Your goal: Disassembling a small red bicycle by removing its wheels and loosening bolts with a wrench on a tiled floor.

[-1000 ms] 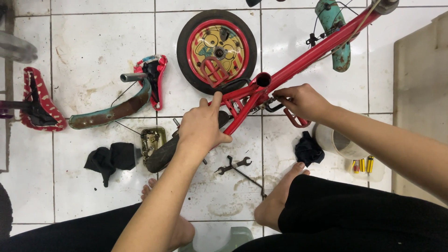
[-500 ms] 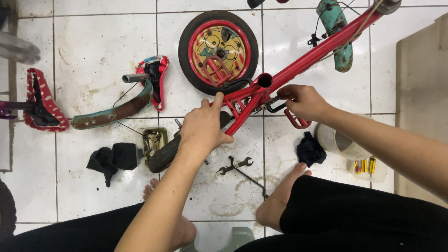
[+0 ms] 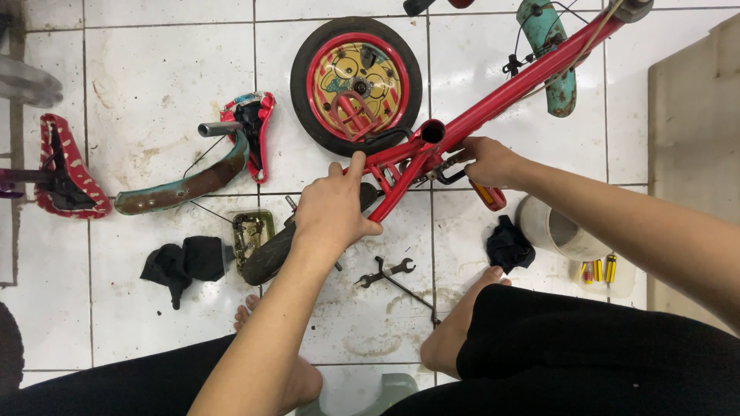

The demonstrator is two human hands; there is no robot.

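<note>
A small red bike frame [image 3: 493, 100] is laid on the white tiled floor [image 3: 154, 69], with a little wheel [image 3: 356, 85] just beside it. The left hand [image 3: 333, 212] is pressed flat on the low end of the frame, fingers close together, over a black tyre [image 3: 266, 258]. The right hand [image 3: 487, 160] is curled around a part at the middle of the frame, near a red pedal [image 3: 489, 196]. A small wrench [image 3: 385, 271] is seen on the floor below the hands. A curved mudguard [image 3: 185, 185] and a red seat [image 3: 65, 166] are lying to the left.
</note>
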